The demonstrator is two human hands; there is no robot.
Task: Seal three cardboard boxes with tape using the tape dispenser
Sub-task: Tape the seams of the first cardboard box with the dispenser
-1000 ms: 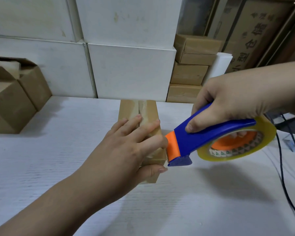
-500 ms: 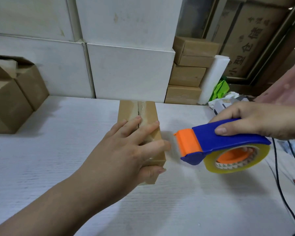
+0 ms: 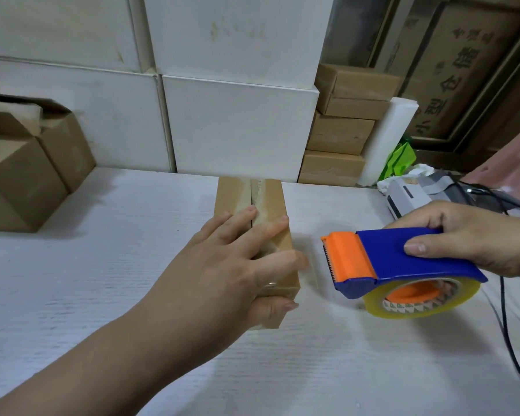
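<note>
Under the left hand (image 3: 231, 265), the cardboard box (image 3: 234, 196) is clamped, fingers on top, thumb round its near end; it is judged light and stiff. Right of it, apart, the tape dispenser (image 3: 388, 253) is gripped by the right hand (image 3: 475, 235).

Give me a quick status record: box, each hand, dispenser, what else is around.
box: cardboard box on the white table, tape along its top seam
left hand: holds the box, fingers on top, thumb on near end
right hand: grips the tape dispenser
dispenser: right of box, not touching, orange end toward it
around: open boxes far left, stacked boxes behind
</note>
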